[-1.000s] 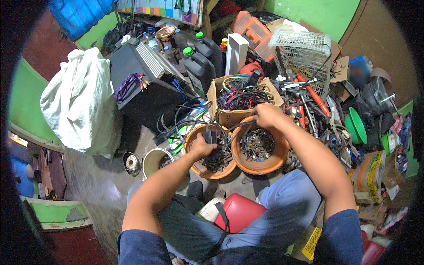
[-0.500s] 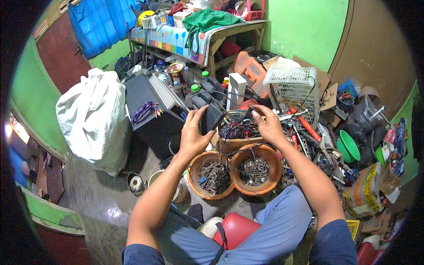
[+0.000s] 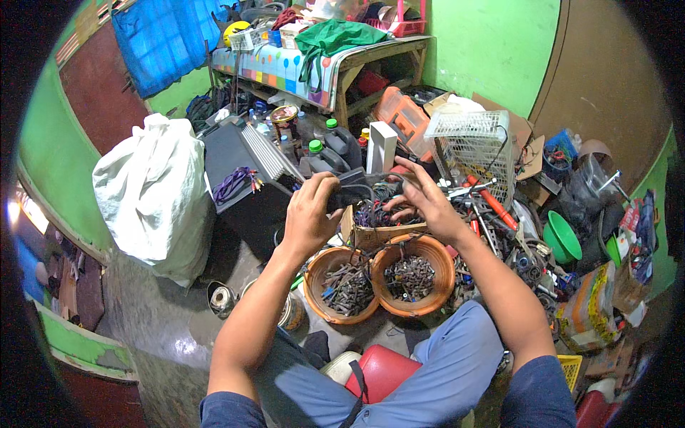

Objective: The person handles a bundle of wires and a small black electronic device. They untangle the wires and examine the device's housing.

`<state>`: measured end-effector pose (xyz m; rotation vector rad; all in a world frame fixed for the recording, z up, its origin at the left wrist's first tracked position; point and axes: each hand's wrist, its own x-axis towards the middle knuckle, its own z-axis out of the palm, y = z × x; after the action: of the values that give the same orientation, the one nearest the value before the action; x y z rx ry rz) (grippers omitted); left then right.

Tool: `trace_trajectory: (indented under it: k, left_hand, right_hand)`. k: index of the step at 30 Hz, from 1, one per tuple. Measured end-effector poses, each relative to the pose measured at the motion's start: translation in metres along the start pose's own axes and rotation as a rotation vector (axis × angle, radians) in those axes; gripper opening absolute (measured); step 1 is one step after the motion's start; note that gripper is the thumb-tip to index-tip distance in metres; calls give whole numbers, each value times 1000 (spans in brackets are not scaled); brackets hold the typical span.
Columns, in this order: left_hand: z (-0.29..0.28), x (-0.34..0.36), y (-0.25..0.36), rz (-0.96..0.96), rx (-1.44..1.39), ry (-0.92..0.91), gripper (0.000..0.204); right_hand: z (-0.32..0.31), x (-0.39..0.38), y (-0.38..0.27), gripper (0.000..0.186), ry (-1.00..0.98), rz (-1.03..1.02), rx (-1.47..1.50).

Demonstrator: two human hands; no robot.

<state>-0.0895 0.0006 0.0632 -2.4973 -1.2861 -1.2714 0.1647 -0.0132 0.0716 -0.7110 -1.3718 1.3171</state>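
My left hand [image 3: 308, 214] grips a black power adapter [image 3: 351, 178], mostly hidden behind its fingers. A black cable [image 3: 362, 188] runs from the adapter across to my right hand [image 3: 430, 202], whose fingers curl loosely about it. Both hands are raised above a cardboard box [image 3: 382, 235] filled with tangled wires [image 3: 374, 214]. Closer to my knees, two round orange-brown bowls stand side by side. The left bowl [image 3: 312, 299] and the right bowl [image 3: 448, 282] each contain many small dark metal pieces, too small to name.
A full white sack [image 3: 151, 192] stands at left, beside a black case [image 3: 239, 153] with purple cables on it. Bottles, a white wire basket [image 3: 471, 135] and an orange toolbox [image 3: 403, 118] crowd behind the box. Tools and scrap pile up at right, near a green bowl [image 3: 562, 237].
The adapter has tilted lower and farther behind my left fingers. My right hand has turned and spread its fingers, and the cable now loops between the hands.
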Motion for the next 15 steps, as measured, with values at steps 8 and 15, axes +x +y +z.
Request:
trace_trajectory:
  k: [8,15]
  left_hand:
    - [2,4,2,363,41,-151,52]
    - [6,3,6,393,71,-158,69]
  right_hand:
    - [-20,11,16,37,-53,309,-332]
    - [-12,7,4,36,-135,208,-593]
